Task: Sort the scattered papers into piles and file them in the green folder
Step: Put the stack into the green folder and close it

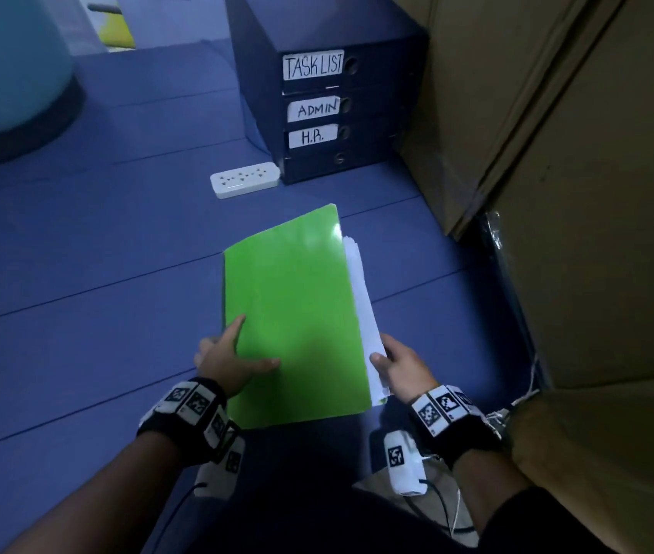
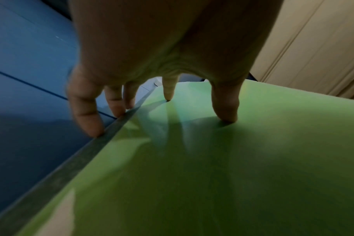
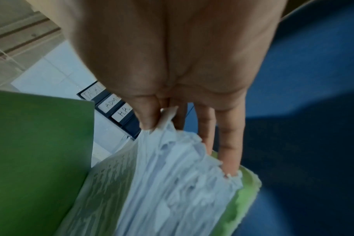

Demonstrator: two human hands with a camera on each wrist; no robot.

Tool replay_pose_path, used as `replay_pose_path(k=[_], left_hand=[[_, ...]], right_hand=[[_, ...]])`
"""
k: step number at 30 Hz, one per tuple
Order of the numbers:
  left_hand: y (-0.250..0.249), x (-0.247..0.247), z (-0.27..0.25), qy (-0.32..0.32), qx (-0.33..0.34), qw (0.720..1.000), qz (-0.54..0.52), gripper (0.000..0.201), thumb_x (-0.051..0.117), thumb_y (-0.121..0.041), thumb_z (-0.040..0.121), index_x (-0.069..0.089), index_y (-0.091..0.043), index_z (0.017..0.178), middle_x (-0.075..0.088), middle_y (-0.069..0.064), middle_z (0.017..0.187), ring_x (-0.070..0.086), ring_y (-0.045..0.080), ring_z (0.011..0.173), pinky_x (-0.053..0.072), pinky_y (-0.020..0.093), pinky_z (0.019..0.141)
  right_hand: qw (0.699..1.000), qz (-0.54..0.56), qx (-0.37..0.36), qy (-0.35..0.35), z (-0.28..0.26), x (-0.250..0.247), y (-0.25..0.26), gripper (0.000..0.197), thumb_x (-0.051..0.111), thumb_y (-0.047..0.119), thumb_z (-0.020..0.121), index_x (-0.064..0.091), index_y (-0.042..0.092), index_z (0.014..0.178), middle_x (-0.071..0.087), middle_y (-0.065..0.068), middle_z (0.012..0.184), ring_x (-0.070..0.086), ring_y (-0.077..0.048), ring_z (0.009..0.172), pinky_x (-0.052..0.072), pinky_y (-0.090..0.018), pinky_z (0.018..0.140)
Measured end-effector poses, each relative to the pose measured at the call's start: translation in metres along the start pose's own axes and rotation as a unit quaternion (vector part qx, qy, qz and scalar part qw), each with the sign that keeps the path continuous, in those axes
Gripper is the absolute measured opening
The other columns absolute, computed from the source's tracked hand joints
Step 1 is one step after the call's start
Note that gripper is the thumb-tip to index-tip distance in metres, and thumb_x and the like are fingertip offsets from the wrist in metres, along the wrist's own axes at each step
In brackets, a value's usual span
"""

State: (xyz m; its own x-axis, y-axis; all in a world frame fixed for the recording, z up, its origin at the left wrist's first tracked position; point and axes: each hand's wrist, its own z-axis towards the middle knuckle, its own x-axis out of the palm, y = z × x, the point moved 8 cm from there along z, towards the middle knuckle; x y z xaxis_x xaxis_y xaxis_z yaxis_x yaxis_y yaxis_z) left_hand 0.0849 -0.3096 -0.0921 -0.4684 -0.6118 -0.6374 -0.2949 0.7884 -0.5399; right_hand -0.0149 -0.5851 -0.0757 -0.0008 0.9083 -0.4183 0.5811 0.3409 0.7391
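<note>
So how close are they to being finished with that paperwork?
Nearly done, it seems. A stack of white papers already sits inside the glossy green folder. The left hand presses its cover while the right hand grips the sheet edges. Left: tucking in protruding edges.

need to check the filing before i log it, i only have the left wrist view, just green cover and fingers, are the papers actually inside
Observer: Yes. The right wrist view shows a thick stack of papers lying between the two covers of the green folder.
Operator: what is the other hand doing
Observer: The right hand pinches the stack at its open edge, thumb on top and fingers underneath.
Operator: is it closed flush
Observer: Not quite. In the head view the white edges stick out past the cover on the right side, while the left hand rests on the cover.
</note>
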Motion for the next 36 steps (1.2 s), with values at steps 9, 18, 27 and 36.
replay_pose_path(k=[9, 18, 27, 36], left_hand=[[-0.01, -0.003, 0.005, -0.043, -0.008, 0.999, 0.023, 0.1, 0.087, -0.032, 0.062, 0.032, -0.038, 0.145, 0.026, 0.012, 0.127, 0.036, 0.033, 0.113, 0.037, 0.042, 0.104], [-0.014, 0.003, 0.004, -0.058, 0.01, 0.993, 0.1, 0.099, 0.086, -0.035, 0.063, 0.03, -0.043, 0.144, 0.022, 0.012, 0.133, 0.032, 0.032, 0.115, 0.043, 0.04, 0.092], [-0.012, 0.006, 0.004, -0.006, 0.044, 0.993, 0.113, 0.092, 0.084, -0.028, 0.065, 0.035, -0.037, 0.143, 0.011, 0.011, 0.146, 0.025, 0.034, 0.131, 0.027, 0.039, 0.112], [-0.039, 0.019, 0.025, 0.018, 0.041, 0.986, 0.162, 0.1, 0.08, -0.045, 0.067, 0.021, -0.041, 0.148, 0.002, 0.013, 0.147, 0.021, 0.04, 0.134, 0.023, 0.042, 0.114]], right_hand=[[0.998, 0.047, 0.002, 0.046, -0.007, 0.013, 0.003, 0.032, 0.043, 0.022, 0.101, 0.059, 0.043, 0.119, 0.069, 0.006, 0.11, 0.066, -0.025, 0.1, 0.055, -0.026, 0.077], [0.955, -0.283, -0.078, 0.046, -0.013, 0.024, 0.024, 0.09, 0.074, 0.043, 0.077, 0.019, 0.041, 0.148, -0.008, 0.017, 0.159, 0.008, -0.014, 0.144, 0.024, -0.048, 0.113], [0.906, -0.418, -0.038, 0.05, 0.004, 0.042, 0.021, 0.099, 0.079, 0.044, 0.071, 0.018, 0.035, 0.148, -0.011, 0.01, 0.159, 0.005, -0.029, 0.146, 0.015, -0.056, 0.114], [0.857, -0.513, -0.038, 0.025, 0.025, 0.032, 0.033, 0.103, 0.073, 0.061, 0.066, 0.011, 0.045, 0.147, -0.014, -0.001, 0.159, -0.011, -0.042, 0.144, -0.008, -0.068, 0.107]])
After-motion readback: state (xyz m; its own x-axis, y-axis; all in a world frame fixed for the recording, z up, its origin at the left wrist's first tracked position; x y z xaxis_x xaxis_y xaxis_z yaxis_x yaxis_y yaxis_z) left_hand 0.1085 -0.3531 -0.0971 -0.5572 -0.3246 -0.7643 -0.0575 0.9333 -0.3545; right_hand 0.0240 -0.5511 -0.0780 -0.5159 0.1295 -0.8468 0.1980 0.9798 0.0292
